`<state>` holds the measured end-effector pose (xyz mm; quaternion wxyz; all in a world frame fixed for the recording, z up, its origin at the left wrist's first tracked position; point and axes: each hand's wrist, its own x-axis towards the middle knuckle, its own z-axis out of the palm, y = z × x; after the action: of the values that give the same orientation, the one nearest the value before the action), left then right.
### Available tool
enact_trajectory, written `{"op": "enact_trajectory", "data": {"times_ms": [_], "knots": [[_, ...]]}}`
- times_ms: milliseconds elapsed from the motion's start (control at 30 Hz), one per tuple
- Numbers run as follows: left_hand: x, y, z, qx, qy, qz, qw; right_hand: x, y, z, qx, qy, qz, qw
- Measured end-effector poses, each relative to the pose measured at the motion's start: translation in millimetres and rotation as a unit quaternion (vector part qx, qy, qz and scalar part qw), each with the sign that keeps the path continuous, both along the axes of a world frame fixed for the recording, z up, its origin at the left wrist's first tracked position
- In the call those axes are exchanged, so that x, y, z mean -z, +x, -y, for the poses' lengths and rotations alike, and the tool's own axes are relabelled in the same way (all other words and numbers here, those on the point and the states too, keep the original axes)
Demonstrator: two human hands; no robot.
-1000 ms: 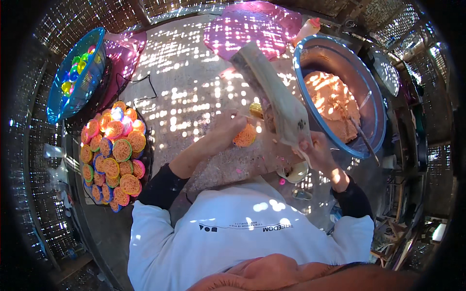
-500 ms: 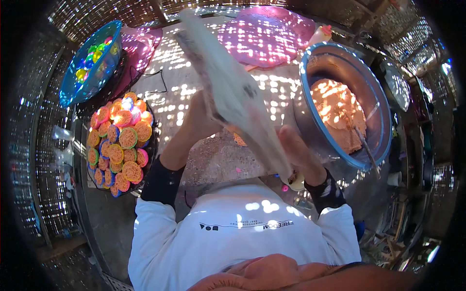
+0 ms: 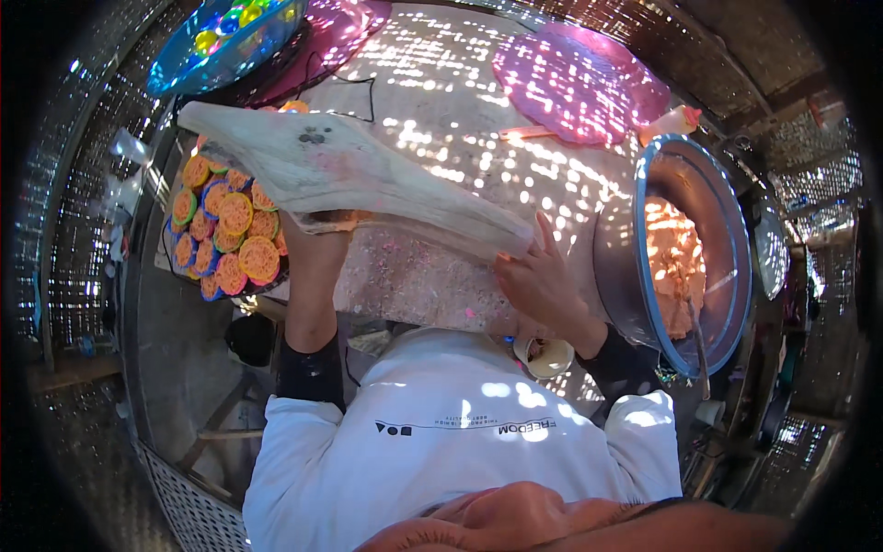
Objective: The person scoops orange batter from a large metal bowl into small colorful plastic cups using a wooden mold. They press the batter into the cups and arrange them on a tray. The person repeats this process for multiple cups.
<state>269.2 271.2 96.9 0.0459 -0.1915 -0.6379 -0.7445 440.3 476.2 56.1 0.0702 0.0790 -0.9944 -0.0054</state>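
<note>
A long, pale, flattened bag-like sheet [image 3: 359, 170], with pink stains and dark spots, stretches across in front of me; its exact kind is unclear. From below, my left hand [image 3: 317, 247] grips its middle edge, fingers mostly hidden beneath. At the narrow right end my right hand [image 3: 543, 281] holds the tip, its index finger stretched upward. Behind the sheet's left part, several small round pieces with peach-coloured, stranded tops and bright rims [image 3: 235, 216] are heaped on a dark tray, partly covered from view.
On the right stands a large metal pot [image 3: 618, 267] with a blue rim, holding peach-coloured mixture [image 3: 673, 262] and a stick [image 3: 697, 345]. A blue basin [image 3: 170, 74] of colourful balls sits far left. Beyond lies a pink round mat [image 3: 579, 83]. A small cup [image 3: 549, 359] is near my waist.
The pale sheet has swung from steeply slanted to nearly level, its wide end moving left and down over the heaped pieces. My left hand has moved left and down with it. The view has shifted.
</note>
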Motion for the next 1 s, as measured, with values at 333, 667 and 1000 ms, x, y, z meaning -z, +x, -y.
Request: {"op": "enact_trajectory", "data": {"times_ms": [333, 667, 1000], "knots": [[16, -1, 21, 0.055, -0.062, 0.042, 0.996, -8, -12, 10, 0.020, -0.041, -0.035, 0.998], [20, -7, 27, 0.058, -0.019, 0.092, 0.994, -27, -15, 0, 0.073, -0.066, 0.004, 0.995], [15, -11, 35, 0.045, -0.021, 0.025, 0.998, -17, -33, 9, 0.018, 0.005, 0.071, 0.997]]}}
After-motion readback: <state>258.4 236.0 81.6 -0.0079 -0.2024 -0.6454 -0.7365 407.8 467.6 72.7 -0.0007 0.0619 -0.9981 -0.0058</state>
